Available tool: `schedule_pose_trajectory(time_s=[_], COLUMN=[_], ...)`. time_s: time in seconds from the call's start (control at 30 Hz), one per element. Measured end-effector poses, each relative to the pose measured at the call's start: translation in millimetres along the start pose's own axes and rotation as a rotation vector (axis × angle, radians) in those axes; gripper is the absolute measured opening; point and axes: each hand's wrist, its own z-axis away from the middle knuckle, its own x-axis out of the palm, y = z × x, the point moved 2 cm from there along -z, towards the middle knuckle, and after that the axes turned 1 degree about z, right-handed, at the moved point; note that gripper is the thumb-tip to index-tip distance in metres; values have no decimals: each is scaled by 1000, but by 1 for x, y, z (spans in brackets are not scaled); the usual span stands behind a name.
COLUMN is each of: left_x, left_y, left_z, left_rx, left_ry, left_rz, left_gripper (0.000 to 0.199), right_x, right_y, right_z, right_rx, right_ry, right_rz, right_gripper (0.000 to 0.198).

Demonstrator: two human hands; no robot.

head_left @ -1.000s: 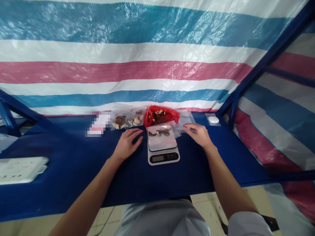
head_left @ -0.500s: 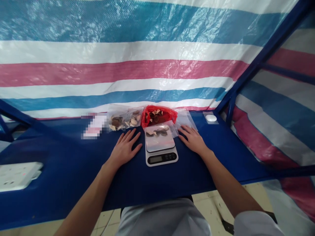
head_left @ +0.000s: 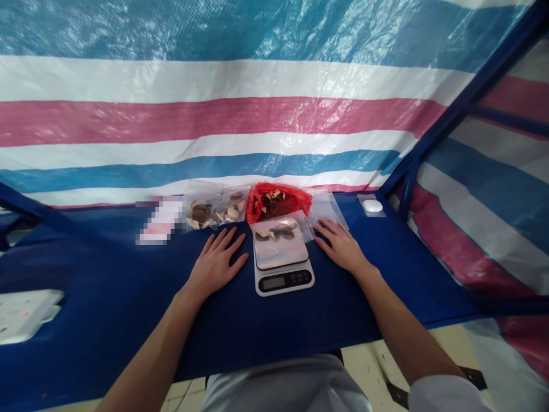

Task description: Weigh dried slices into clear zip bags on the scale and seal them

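Note:
My left hand (head_left: 217,260) lies flat on the blue table, fingers spread, to the left of a white digital scale (head_left: 285,280). On the scale's plate rests a clear plastic bag (head_left: 281,249) with several dark and pale dried slices in it. My right hand (head_left: 342,244) is also flat with its fingers apart, its fingertips on or beside some clear plastic bags (head_left: 328,206) to the right of the scale. Behind the scale an open red plastic bag (head_left: 278,206) holds more brown and cream pieces. Neither hand holds anything.
Two clear bags of slices, a left one (head_left: 201,213) and a right one (head_left: 234,207), lie left of the red bag. Farther left is a blurred-out paper (head_left: 162,220). A white power strip (head_left: 28,312) sits at the left, a white oval object (head_left: 372,206) at the right. Striped sheeting (head_left: 214,120) stands behind.
The camera view has shifted slightly. Both hands stay flat in place, and the scale and bags have not moved on the table.

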Motion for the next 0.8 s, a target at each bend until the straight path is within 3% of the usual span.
schedule_pose_trajectory(time_s=[0.57,0.7,0.8], left_x=[1,-8,-21], left_y=[-3,3,13], left_z=[-1,-3,-7], left_rx=[21,80,114], left_ry=[126,251,339], left_rz=[110,173,252], left_gripper=[55,45,37], right_x=[-2,-11,-20], right_y=[-1,-3,-8], right_z=[-1,-4,-8], right_rx=[3,17,72], right_ry=[35,125,192], right_rz=[-8,-122,-326], right_gripper=[41,39,37])
